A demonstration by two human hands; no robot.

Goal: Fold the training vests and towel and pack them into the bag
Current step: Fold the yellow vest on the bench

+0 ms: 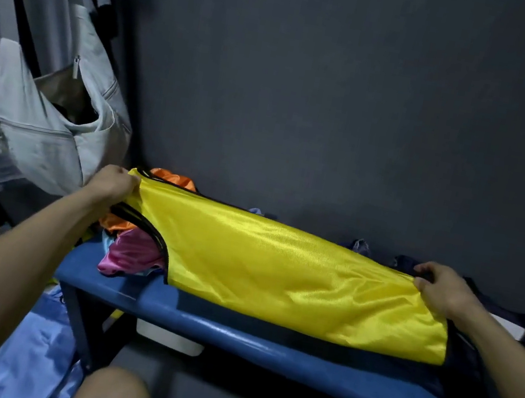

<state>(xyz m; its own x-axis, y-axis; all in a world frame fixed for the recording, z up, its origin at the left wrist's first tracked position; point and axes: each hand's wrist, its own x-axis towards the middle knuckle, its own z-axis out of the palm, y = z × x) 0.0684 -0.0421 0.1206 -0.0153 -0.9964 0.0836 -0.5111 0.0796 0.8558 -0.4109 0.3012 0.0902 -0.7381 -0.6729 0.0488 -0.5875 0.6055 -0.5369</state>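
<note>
On the blue bench (pixel 231 332) against the dark wall, we see the yellow vest (pixel 277 270) stretched lengthwise between both hands. The left hand (pixel 112 182) pinches its shoulder end; the right hand (pixel 440 287) grips the hem end with curled fingers. Beneath the left end lie crumpled pink (pixel 130 253) and orange (pixel 172 178) vests. A grey bag (pixel 54 129) hangs at far left.

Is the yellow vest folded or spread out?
Spread out. The yellow vest lies stretched along the bench, the left hand gripping one end and the right hand the other.
</note>
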